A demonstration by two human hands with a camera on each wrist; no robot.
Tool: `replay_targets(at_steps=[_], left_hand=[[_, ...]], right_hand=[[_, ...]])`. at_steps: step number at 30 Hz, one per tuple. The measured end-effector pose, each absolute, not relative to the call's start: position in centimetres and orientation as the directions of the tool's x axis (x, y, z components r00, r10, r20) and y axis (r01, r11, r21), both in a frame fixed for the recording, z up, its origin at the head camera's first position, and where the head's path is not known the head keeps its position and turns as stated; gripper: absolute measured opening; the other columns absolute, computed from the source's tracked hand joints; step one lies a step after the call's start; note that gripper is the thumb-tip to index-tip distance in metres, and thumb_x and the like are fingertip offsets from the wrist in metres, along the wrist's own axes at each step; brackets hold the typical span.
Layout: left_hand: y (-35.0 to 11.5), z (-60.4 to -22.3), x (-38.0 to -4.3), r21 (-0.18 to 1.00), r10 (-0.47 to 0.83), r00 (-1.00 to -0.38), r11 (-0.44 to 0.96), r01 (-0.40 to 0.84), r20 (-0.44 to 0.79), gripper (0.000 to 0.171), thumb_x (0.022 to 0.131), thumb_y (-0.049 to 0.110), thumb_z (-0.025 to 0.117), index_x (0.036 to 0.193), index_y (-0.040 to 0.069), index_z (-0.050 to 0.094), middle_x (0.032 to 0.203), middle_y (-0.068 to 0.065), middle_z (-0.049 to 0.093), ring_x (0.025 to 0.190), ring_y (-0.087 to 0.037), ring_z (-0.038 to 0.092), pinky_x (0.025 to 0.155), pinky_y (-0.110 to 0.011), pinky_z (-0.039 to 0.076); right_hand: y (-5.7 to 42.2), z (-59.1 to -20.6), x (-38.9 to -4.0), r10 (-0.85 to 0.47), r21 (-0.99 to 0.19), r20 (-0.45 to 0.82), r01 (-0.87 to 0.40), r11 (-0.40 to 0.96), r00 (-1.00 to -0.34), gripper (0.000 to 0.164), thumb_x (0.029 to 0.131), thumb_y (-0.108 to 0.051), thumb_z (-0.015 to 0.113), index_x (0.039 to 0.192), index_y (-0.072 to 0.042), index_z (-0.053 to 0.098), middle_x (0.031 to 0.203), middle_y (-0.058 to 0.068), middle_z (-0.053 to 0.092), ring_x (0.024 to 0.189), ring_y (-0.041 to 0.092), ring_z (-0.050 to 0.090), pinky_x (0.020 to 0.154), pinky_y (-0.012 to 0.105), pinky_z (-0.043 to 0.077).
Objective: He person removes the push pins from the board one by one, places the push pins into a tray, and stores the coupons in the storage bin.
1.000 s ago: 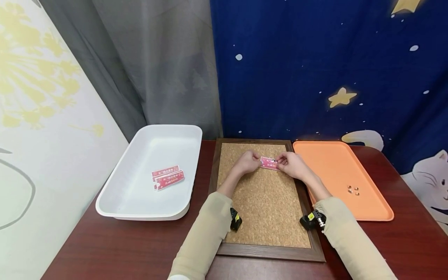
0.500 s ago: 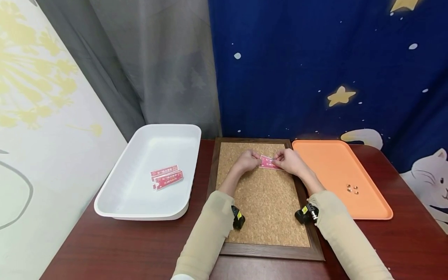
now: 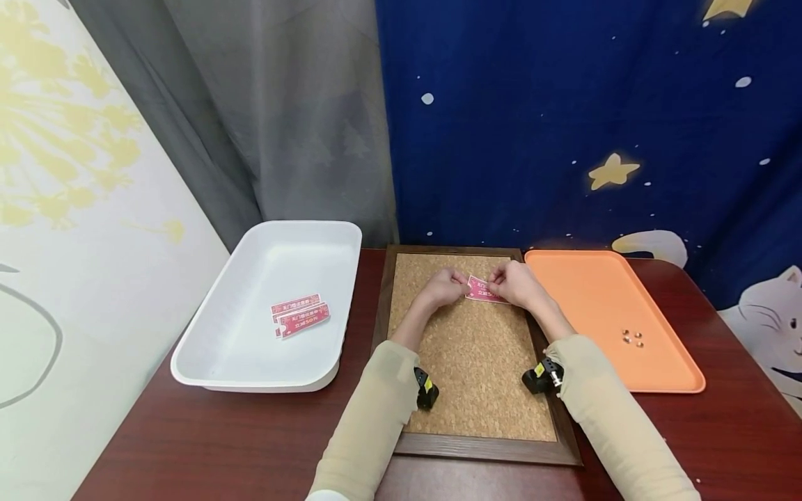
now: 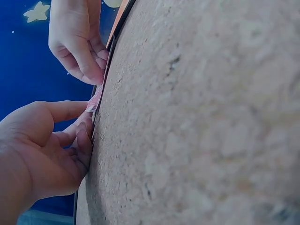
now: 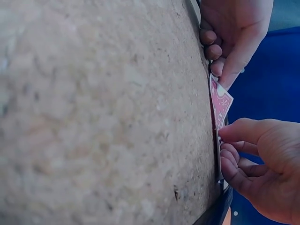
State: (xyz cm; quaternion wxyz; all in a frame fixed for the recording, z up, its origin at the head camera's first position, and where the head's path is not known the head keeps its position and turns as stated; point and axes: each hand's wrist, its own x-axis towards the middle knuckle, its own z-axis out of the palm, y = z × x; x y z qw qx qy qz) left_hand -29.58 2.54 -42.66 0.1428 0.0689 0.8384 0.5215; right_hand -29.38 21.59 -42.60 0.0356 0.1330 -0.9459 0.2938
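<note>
A small pink-and-white paper coupon (image 3: pixel 480 289) lies over the upper part of a wood-framed cork board (image 3: pixel 473 369). My left hand (image 3: pixel 441 289) pinches its left end between thumb and fingers. At the coupon's upper middle, my right hand (image 3: pixel 519 284) pinches a small metal thumbtack (image 5: pixel 220 139), mostly hidden by the fingertips. In the right wrist view the coupon (image 5: pixel 221 101) bends up off the cork between the two hands. Its right end is hidden beneath my right hand.
To the left stands a white basin (image 3: pixel 250 355) with several more pink coupons (image 3: pixel 303 320) overlapping inside. An orange tray (image 3: pixel 583 292) on the right carries several small metal thumbtacks (image 3: pixel 633 339). Curtains hang right behind the table.
My right hand has shifted slightly left and up along the coupon, and its fingers now cover the tack seen earlier. My left hand keeps its place at the coupon's left end.
</note>
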Motion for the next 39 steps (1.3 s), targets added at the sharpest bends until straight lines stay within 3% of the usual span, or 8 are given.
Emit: replay_targets(at_steps=[8, 16, 29, 39], left_hand=[[2.6, -42.6, -29.5, 0.877, 0.263, -0.948, 0.48, -0.032, -0.179, 0.01, 0.095, 0.007, 0.067, 0.101, 0.002, 0.061, 0.089, -0.004, 0.055, 0.071, -0.012, 0.046, 0.059, -0.021, 0.036], [2.6, -42.7, -29.5, 0.891, 0.265, -0.949, 0.453, -0.034, -0.171, 0.008, 0.094, 0.004, 0.066, 0.099, 0.0, 0.061, 0.084, -0.002, 0.053, 0.068, -0.011, 0.044, 0.057, -0.021, 0.035], [2.6, -42.6, -29.4, 0.877, 0.264, -0.947, 0.479, -0.034, -0.181, 0.007, 0.095, 0.006, 0.067, 0.093, 0.002, 0.062, 0.084, -0.003, 0.054, 0.069, -0.012, 0.044, 0.058, -0.022, 0.034], [2.6, -42.6, -29.4, 0.872, 0.256, -0.949, 0.488, -0.037, -0.184, 0.004, 0.092, 0.004, 0.067, 0.091, 0.002, 0.063, 0.084, -0.002, 0.053, 0.071, -0.013, 0.045, 0.059, -0.022, 0.034]], right_hand=[[21.3, -42.3, -29.5, -0.225, -0.557, 0.121, -0.253, 0.791, -0.967, 0.004, 0.083, -0.003, 0.072, 0.083, 0.0, 0.07, 0.074, 0.006, 0.07, 0.066, 0.012, 0.058, 0.061, 0.025, 0.044], [21.0, -42.1, -29.7, -0.213, -0.491, 0.106, -0.237, 0.838, -0.971, 0.006, 0.084, -0.007, 0.073, 0.079, -0.004, 0.069, 0.074, 0.004, 0.07, 0.068, 0.016, 0.06, 0.062, 0.027, 0.044], [20.8, -41.6, -30.1, -0.194, -0.486, 0.007, -0.173, 0.857, -0.981, 0.008, 0.085, -0.009, 0.073, 0.087, -0.005, 0.067, 0.073, 0.003, 0.063, 0.064, 0.016, 0.054, 0.056, 0.026, 0.041], [20.5, -41.4, -30.3, -0.21, -0.443, 0.017, -0.196, 0.875, -0.977, 0.009, 0.083, -0.01, 0.073, 0.086, -0.004, 0.067, 0.076, 0.006, 0.063, 0.068, 0.02, 0.055, 0.056, 0.027, 0.041]])
